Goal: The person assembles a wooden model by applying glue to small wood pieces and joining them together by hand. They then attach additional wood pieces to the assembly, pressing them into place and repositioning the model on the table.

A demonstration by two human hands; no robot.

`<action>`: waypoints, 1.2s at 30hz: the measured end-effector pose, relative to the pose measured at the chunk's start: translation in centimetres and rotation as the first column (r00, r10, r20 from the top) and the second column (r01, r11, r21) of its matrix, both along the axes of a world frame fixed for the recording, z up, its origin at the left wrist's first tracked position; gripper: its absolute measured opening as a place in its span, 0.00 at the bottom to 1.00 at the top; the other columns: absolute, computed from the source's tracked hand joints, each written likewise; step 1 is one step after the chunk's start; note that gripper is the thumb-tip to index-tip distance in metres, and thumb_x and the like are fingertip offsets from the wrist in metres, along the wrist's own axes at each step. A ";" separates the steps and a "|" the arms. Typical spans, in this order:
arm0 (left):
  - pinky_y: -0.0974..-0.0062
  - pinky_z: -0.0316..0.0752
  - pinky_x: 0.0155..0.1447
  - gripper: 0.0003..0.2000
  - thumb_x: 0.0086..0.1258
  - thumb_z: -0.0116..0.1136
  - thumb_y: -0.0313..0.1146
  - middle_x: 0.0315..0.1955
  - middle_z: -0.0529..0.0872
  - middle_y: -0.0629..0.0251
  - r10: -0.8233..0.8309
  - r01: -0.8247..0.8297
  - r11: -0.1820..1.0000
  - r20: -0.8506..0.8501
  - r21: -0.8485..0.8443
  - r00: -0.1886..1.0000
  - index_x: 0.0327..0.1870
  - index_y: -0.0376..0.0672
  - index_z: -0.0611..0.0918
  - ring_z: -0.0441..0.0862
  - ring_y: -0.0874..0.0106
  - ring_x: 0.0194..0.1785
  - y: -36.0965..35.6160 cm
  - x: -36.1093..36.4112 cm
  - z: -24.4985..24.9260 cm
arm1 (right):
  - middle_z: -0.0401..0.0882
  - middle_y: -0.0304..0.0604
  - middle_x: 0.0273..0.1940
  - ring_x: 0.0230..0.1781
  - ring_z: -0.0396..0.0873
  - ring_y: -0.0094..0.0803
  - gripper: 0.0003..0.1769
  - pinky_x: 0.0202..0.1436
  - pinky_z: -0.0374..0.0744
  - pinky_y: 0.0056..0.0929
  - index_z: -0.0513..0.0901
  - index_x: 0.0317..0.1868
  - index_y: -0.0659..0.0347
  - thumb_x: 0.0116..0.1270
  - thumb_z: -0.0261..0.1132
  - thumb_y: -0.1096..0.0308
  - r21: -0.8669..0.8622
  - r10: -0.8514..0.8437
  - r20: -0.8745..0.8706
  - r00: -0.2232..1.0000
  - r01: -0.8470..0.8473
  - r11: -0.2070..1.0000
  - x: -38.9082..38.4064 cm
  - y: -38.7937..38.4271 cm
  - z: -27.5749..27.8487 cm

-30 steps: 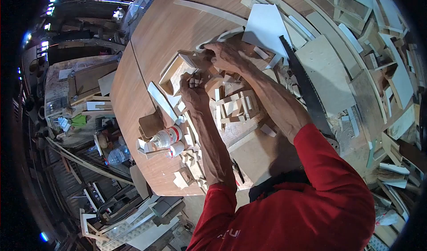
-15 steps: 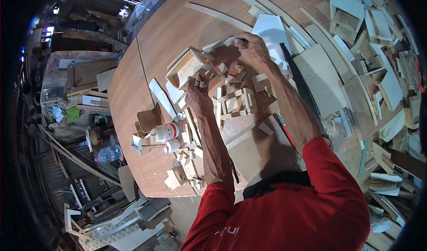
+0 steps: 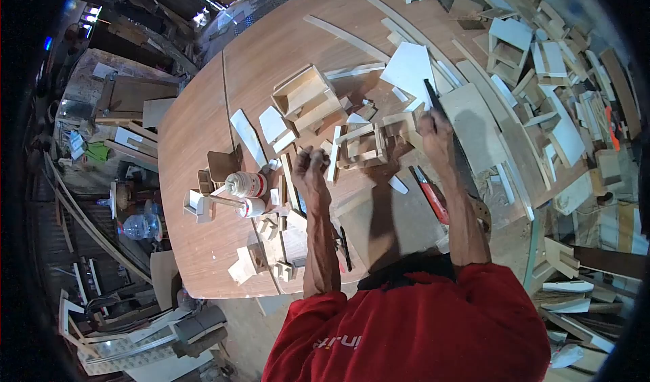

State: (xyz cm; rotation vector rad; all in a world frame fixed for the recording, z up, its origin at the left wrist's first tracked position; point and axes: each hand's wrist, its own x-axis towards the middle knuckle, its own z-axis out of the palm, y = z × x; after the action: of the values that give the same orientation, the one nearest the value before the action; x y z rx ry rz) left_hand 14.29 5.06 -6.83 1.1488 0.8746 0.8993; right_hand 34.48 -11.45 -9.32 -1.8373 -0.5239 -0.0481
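Observation:
My left hand (image 3: 312, 170) hovers over the table's middle with curled fingers, beside narrow wood strips (image 3: 334, 153). Whatever its fingers hold, if anything, is hidden. My right hand (image 3: 437, 137) is at the black saw blade (image 3: 452, 128), blurred, so its grip does not show clearly. Between and beyond my hands stand an open wooden box (image 3: 308, 97) and a smaller slatted wooden frame (image 3: 363, 146). Small wood offcuts (image 3: 366, 110) lie near them. A white board (image 3: 408, 74) rests beyond my right hand.
Glue bottles (image 3: 245, 185) and a small open box (image 3: 198, 206) stand at the left. A red-handled tool (image 3: 433, 202) lies near my right forearm. Heaped wood scraps (image 3: 562, 131) fill the right side. A plastic bottle (image 3: 141, 227) sits off the table's left edge.
My left hand has left the open box and come nearer my body. My right hand has moved away from the long strip toward the saw blade. The box now stands by itself on the table.

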 end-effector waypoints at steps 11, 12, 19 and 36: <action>0.78 0.76 0.37 0.17 0.59 0.64 0.22 0.28 0.81 0.64 -0.304 0.304 0.952 0.007 -0.042 0.953 0.49 0.35 0.75 0.81 0.73 0.32 -8.7 -1.7 -1.7 | 0.71 0.33 0.21 0.22 0.65 0.18 0.13 0.25 0.67 0.23 0.76 0.26 0.66 0.67 0.60 0.67 0.098 0.221 -0.437 0.872 -0.198 0.975 -10.3 -4.3 0.4; 0.77 0.76 0.37 0.17 0.59 0.63 0.21 0.26 0.80 0.66 -0.331 0.333 0.942 0.045 -0.049 0.943 0.49 0.36 0.74 0.80 0.74 0.32 -9.4 -1.4 -1.9 | 0.72 0.34 0.20 0.20 0.67 0.18 0.14 0.24 0.68 0.22 0.76 0.27 0.65 0.68 0.60 0.64 0.122 0.223 -0.439 0.871 -0.188 0.975 -10.6 -4.7 0.3; 0.77 0.74 0.36 0.18 0.62 0.52 0.17 0.27 0.75 0.69 -0.415 0.453 0.872 0.213 -0.187 0.885 0.52 0.45 0.68 0.75 0.75 0.30 -13.9 -0.7 -2.8 | 0.75 0.34 0.22 0.19 0.68 0.18 0.16 0.23 0.68 0.23 0.77 0.27 0.62 0.69 0.60 0.59 0.027 0.116 -0.597 0.794 -0.125 0.992 -12.4 -8.7 0.8; 0.77 0.78 0.40 0.15 0.70 0.51 0.23 0.32 0.83 0.59 -0.574 0.573 0.819 -0.021 -0.046 0.819 0.55 0.34 0.68 0.81 0.73 0.31 -23.2 -3.8 -2.7 | 0.77 0.37 0.30 0.27 0.71 0.23 0.15 0.31 0.71 0.24 0.79 0.38 0.64 0.69 0.60 0.58 0.051 0.071 -0.557 0.827 -0.052 0.997 -16.7 -17.5 -2.0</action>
State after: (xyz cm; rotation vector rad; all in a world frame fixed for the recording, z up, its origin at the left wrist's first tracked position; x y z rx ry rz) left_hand 10.49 -18.19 -9.51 1.2985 0.5120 0.3601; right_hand 17.80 -28.99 -11.34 -1.6925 -0.1608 0.5143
